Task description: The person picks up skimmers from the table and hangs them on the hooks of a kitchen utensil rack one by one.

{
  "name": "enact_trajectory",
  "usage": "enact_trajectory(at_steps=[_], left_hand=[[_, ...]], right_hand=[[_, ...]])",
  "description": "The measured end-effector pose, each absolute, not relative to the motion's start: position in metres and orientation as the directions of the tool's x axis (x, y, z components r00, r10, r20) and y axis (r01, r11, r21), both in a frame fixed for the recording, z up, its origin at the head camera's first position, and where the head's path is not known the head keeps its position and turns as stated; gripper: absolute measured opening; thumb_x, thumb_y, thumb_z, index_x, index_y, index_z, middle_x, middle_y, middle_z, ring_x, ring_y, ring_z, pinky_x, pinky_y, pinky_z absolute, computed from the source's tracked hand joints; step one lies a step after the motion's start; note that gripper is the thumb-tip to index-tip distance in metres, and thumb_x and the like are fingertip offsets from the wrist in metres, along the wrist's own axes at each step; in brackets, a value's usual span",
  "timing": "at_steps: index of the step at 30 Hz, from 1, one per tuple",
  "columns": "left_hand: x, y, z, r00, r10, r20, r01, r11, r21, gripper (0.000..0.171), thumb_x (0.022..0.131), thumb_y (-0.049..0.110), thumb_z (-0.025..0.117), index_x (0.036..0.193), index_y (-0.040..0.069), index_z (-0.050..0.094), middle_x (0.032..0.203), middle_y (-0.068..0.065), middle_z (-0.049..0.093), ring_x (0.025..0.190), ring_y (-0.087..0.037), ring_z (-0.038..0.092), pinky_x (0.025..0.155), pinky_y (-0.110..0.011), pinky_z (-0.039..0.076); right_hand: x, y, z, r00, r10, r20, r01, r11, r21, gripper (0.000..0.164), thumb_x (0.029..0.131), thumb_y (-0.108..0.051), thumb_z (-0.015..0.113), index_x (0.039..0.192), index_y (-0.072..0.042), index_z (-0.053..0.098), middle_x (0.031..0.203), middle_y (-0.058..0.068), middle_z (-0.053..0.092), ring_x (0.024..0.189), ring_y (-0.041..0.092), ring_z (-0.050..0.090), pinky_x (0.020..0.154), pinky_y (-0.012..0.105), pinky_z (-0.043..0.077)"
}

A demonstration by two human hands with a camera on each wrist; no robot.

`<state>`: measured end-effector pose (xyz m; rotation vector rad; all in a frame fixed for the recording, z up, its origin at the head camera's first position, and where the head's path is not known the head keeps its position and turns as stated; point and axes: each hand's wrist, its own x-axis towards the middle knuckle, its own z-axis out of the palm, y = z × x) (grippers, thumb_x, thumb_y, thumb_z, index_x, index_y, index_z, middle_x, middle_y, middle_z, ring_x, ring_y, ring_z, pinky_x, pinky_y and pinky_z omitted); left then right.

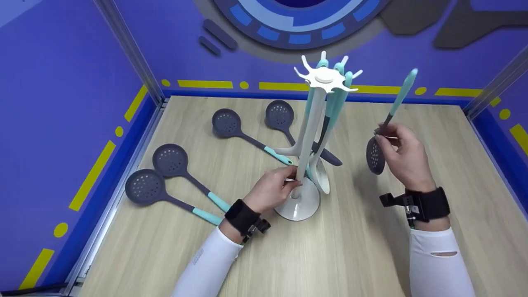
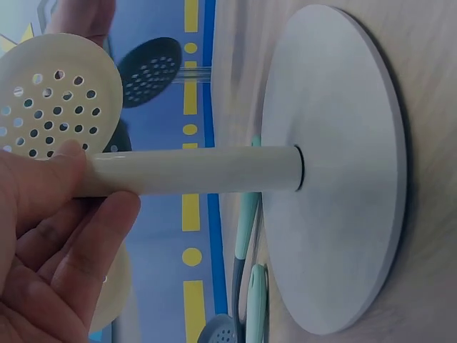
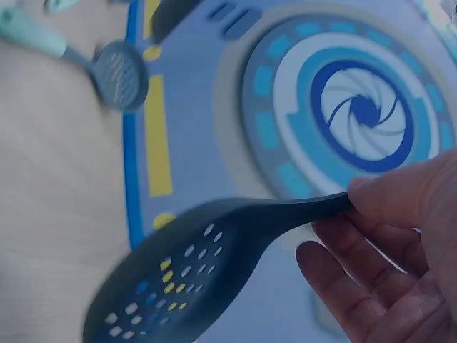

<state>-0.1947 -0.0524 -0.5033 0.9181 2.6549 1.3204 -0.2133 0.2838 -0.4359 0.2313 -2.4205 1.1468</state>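
Observation:
My left hand point(image 1: 269, 190) pinches the lower part of the white pole point(image 2: 193, 170) of a utensil stand, just above its round base point(image 1: 298, 208). On the stand's hooked top point(image 1: 325, 78) hang several utensils with teal handles, among them a white perforated skimmer point(image 2: 61, 96) and a dark-headed utensil point(image 1: 328, 156). To the right of the stand, my right hand point(image 1: 406, 159) pinches a dark grey skimmer point(image 3: 178, 279) by the neck. Its perforated head points down and its teal handle point(image 1: 403, 93) points up, clear of the table.
Several dark skimmers lie on the wooden table point(image 1: 350, 251) left of and behind the stand: two at the left point(image 1: 145, 187), one farther back point(image 1: 227, 123) and one point(image 1: 279, 115) partly hidden by the stand. Blue patterned walls point(image 1: 66, 103) enclose the back and sides.

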Motion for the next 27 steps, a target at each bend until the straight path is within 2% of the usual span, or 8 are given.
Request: enact_trajectory(at_steps=[3, 7, 13, 19, 27], left_hand=[[-0.195, -0.052, -0.503, -0.819, 0.521, 0.241, 0.517, 0.489, 0.702, 0.024, 0.104, 0.018, 0.067, 0.126, 0.011, 0.069, 0.114, -0.001, 0.076, 0.099, -0.008, 0.071, 0.084, -0.024, 0.059], [-0.195, -0.051, -0.504, -0.812, 0.525, 0.255, 0.534, 0.489, 0.69, 0.022, 0.103, 0.018, 0.068, 0.124, 0.011, 0.07, 0.111, 0.0, 0.076, 0.093, -0.008, 0.069, 0.08, -0.025, 0.058], [-0.194, -0.051, -0.505, -0.806, 0.527, 0.271, 0.55, 0.494, 0.673, 0.023, 0.104, 0.02, 0.067, 0.124, 0.009, 0.07, 0.111, 0.0, 0.076, 0.094, -0.007, 0.07, 0.079, -0.024, 0.059], [-0.192, -0.05, -0.505, -0.8, 0.527, 0.286, 0.56, 0.485, 0.672, 0.023, 0.103, 0.018, 0.068, 0.125, 0.011, 0.07, 0.112, 0.0, 0.076, 0.095, -0.006, 0.07, 0.079, -0.023, 0.059], [-0.192, -0.048, -0.507, -0.8, 0.52, 0.3, 0.562, 0.471, 0.68, 0.025, 0.103, 0.02, 0.069, 0.126, 0.011, 0.07, 0.112, 0.001, 0.076, 0.094, -0.005, 0.069, 0.078, -0.021, 0.058]], right_hand=[[-0.204, 0.275, -0.426, -0.85, 0.065, 0.523, -0.38, 0.613, -0.693, 0.026, 0.102, -0.007, 0.066, 0.128, -0.004, 0.068, 0.116, 0.01, 0.072, 0.103, -0.007, 0.063, 0.09, 0.007, 0.051], [-0.192, 0.266, -0.418, -0.828, 0.103, 0.552, -0.391, 0.6, -0.698, 0.027, 0.101, -0.004, 0.066, 0.128, -0.004, 0.069, 0.118, 0.011, 0.07, 0.105, -0.005, 0.063, 0.09, 0.007, 0.052], [-0.179, 0.254, -0.408, -0.798, 0.102, 0.594, -0.427, 0.6, -0.677, 0.025, 0.1, -0.001, 0.066, 0.125, 0.0, 0.069, 0.12, 0.013, 0.07, 0.105, 0.0, 0.064, 0.092, 0.007, 0.052], [-0.171, 0.241, -0.402, -0.756, 0.067, 0.652, -0.493, 0.598, -0.632, 0.025, 0.098, 0.005, 0.066, 0.123, 0.002, 0.07, 0.111, 0.016, 0.072, 0.102, 0.0, 0.065, 0.09, 0.008, 0.053], [-0.167, 0.233, -0.4, -0.752, 0.013, 0.659, -0.532, 0.578, -0.619, 0.024, 0.097, 0.007, 0.066, 0.12, 0.003, 0.07, 0.11, 0.015, 0.073, 0.102, 0.004, 0.066, 0.088, 0.01, 0.054]])
